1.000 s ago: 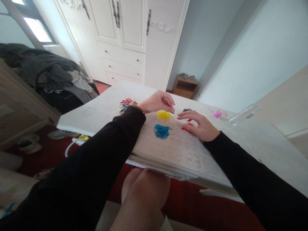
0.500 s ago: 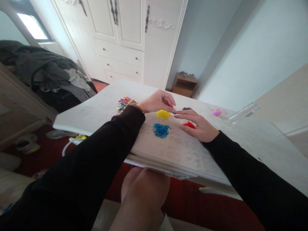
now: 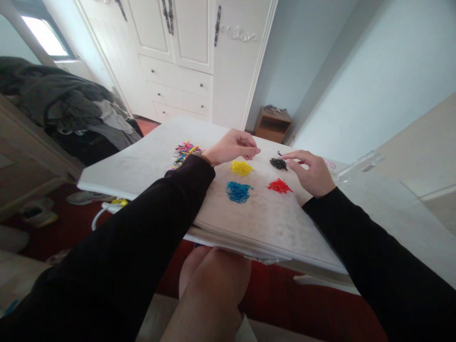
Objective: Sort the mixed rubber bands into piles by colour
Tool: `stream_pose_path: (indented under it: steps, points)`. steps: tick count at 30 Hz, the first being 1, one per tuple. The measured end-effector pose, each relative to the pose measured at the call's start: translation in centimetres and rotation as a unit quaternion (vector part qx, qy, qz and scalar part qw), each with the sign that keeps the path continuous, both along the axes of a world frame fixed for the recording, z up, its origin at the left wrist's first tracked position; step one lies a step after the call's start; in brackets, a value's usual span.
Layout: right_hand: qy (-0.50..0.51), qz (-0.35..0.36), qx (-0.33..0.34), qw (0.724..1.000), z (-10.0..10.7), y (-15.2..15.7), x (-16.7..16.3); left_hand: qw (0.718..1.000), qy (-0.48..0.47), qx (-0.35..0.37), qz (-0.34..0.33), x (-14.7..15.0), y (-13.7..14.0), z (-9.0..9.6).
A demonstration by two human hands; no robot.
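My right hand (image 3: 308,172) is beside the pile of black rubber bands (image 3: 278,164), with a single black rubber band (image 3: 280,153) at its pinched fingertips. My left hand (image 3: 235,146) hovers just beyond the pile of yellow rubber bands (image 3: 241,168). Its thumb and fingers are pressed together, and whatever lies between them, if anything, cannot be made out. Blue rubber bands (image 3: 239,192) form a heap nearer to me, and red ones (image 3: 280,185) lie right of it. Beside my left wrist sits a mixed-colour pile of bands (image 3: 187,151), partly hidden by my sleeve.
The piles lie on a white table (image 3: 149,147). A clear plastic container (image 3: 361,166) rests at its right, with a pink item (image 3: 330,164) partly behind my right hand. Beyond stand a white wardrobe (image 3: 185,85) and a small wooden cabinet (image 3: 272,124).
My right hand has moved right and away from my left hand, carrying the black band to the black pile. The red and black piles are now uncovered. My left hand stays nearly in place.
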State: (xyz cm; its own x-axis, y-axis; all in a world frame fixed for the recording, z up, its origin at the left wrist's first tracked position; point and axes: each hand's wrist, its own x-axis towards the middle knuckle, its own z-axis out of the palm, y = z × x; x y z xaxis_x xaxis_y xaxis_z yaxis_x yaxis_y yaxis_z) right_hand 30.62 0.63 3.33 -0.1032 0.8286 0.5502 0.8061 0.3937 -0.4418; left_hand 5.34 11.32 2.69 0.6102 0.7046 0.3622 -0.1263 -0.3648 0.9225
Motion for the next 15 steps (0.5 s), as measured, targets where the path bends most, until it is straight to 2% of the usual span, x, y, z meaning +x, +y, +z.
stream_pose_path:
  steps: [2,5,15]
  points:
    - [0.008,-0.062,-0.010,0.998,0.1,0.5,0.9,1.000,-0.014,0.003,0.010,0.0,0.2,0.0]
    - [0.005,-0.109,-0.029,0.994,0.0,1.1,1.7,0.999,-0.028,0.008,0.019,0.0,0.3,-0.1]
    - [-0.006,-0.131,-0.054,0.990,-0.8,1.9,2.7,1.000,-0.018,0.004,0.025,-0.1,0.1,0.2]
